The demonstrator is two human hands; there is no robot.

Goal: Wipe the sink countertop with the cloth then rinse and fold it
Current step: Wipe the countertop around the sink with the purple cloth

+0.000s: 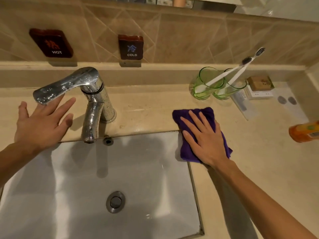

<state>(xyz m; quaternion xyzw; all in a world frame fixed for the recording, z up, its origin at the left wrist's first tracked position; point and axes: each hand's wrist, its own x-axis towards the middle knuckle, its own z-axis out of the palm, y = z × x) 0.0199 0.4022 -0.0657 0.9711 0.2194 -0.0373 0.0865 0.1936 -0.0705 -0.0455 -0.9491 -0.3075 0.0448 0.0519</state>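
Currently wiping: right hand (205, 140) presses flat, open-palmed, on the cloth (195, 116) at centre-right of the table (148, 107); left hand (39, 123) open, empty. Rinsing and folding remain.

Wall plaques (51, 43) (130, 47) read "HOT" and "COLD".

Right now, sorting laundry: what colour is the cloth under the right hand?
Purple cloth, plain; the head view shows it.
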